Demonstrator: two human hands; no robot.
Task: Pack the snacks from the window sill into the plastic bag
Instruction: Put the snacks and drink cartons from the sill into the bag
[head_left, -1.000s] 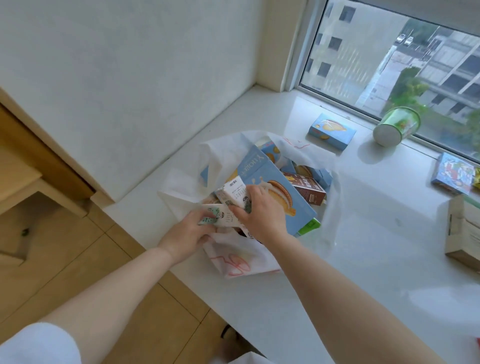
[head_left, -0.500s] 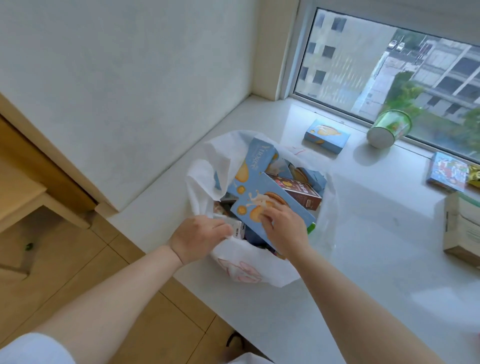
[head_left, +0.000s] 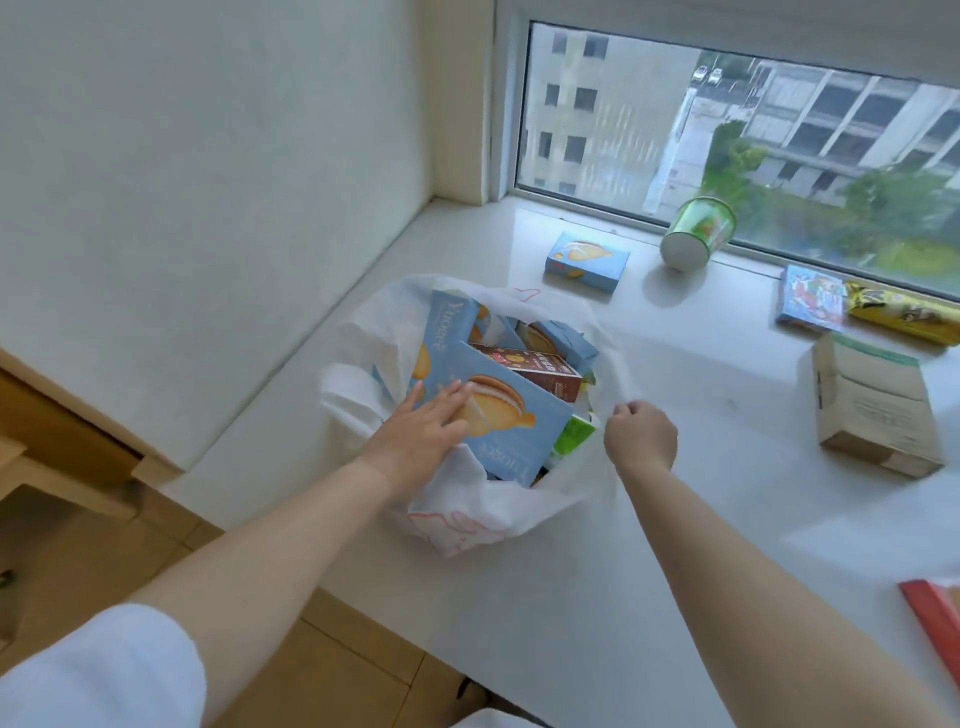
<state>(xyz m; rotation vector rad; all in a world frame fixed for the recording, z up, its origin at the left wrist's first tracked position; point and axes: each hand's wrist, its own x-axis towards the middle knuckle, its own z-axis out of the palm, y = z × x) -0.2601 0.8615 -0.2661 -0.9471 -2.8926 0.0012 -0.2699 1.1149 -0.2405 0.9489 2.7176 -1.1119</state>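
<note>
Currently your left hand (head_left: 431, 423) presses flat-fingered on the big blue box (head_left: 511, 415) to seat it inside the plastic bag (head_left: 483, 512), while your right hand (head_left: 641, 434) pinches the bag's rim, holding it wide.

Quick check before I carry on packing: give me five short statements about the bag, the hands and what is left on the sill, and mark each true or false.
1. The left hand lies flat on the big blue box in the plastic bag. True.
2. The right hand holds the green cup. False: it pinches the bag's edge; the green cup lies tipped on its side by the window.
3. A small blue box is on the window sill, outside the bag. True.
4. The bag is empty. False: it holds several boxes, among them a brown carton.
5. The yellow packet is in the bag. False: it lies on the sill near the window.
</note>
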